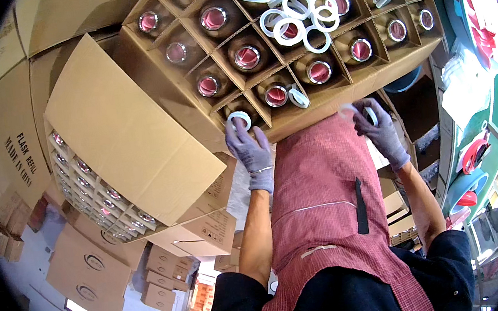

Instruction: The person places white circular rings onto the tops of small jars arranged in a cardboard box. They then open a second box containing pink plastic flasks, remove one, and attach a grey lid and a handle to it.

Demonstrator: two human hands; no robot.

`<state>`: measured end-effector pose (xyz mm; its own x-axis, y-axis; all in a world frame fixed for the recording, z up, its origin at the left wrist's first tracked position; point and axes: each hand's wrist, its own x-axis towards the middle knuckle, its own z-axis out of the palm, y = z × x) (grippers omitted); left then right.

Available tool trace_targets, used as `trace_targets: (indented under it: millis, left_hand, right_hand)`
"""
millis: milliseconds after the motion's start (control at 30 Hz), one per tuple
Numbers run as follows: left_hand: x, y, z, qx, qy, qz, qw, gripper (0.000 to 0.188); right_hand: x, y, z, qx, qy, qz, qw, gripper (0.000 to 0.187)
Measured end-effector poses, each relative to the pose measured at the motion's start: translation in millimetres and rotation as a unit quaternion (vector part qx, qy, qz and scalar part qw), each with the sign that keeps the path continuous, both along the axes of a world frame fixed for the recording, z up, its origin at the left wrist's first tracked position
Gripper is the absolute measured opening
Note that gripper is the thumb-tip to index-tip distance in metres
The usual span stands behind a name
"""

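Both my hands wear grey-purple gloves. My left hand (251,155) has its fingertips closed on a white plastic ring (239,120) at the near left corner cell of a divided cardboard box (346,88). Whether the ring sits on a flask mouth there is hard to tell. Off the box's near edge, my right hand (383,134) grips white rings (371,116), one jutting from its fingers and blurred. Upright glass flasks (247,57) with shiny round mouths and pink inside stand in the cells. A heap of loose white rings (297,5) lies on top of the flasks and dividers.
To the left, an open carton (136,131) holds more flasks under a raised flap. Stacked cartons (90,272) stand on the floor beyond. On the right, a green table (492,109) bears a blue tub (468,20) with pink pieces and a blue basin (470,185).
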<state>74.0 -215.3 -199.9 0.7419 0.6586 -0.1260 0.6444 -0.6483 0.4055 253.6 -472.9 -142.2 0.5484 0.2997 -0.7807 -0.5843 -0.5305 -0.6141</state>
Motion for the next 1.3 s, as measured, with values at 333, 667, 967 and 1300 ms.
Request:
trace_targets:
  millis: [333,667,967,1300]
  left_hand:
    - [20,37,6,0.018,0.207,-0.044,0.977,0.058]
    - [95,-33,17,0.014,-0.045,-0.25,0.967,0.04]
    - [81,-16,13,-0.197,-0.122,0.041,0.972,0.022]
    - [71,-1,0,-0.225,0.154,0.063,0.96,0.034]
  right_hand:
    - [58,45,-34,0.069,-0.092,-0.108,0.987,0.021]
    - [44,86,-66,-0.122,-0.418,0.207,0.876,0.018]
    - [47,85,-70,-0.171,-0.403,0.252,0.863,0.012]
    - [49,88,-49,-0.229,-0.359,0.366,0.828,0.017]
